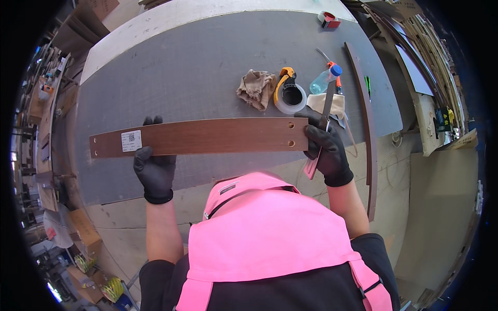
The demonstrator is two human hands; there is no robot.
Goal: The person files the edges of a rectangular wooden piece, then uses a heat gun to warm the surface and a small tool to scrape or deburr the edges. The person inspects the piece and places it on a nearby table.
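A long brown wooden board (218, 138) is held level across my front, above the grey worktable (171, 78). My left hand (155, 173), in a black glove, grips it near its left end, thumb on top beside a white label (131, 140). At the other end my right hand (329, 153), gloved too, is closed around the board's edge. That same hand also holds a long metal-bladed tool (328, 101), its blade pointing away from me and a pink handle below the palm. Two holes show at the board's right end, and smaller ones at the left.
Beyond the board lie a crumpled brown rag (257, 89), a tape dispenser (289, 96), a clear bottle with a blue cap (322, 80) and a folded cloth (332, 103). A narrow dark board (365, 119) runs along the right edge. A red tape dispenser (330, 20) sits farther back.
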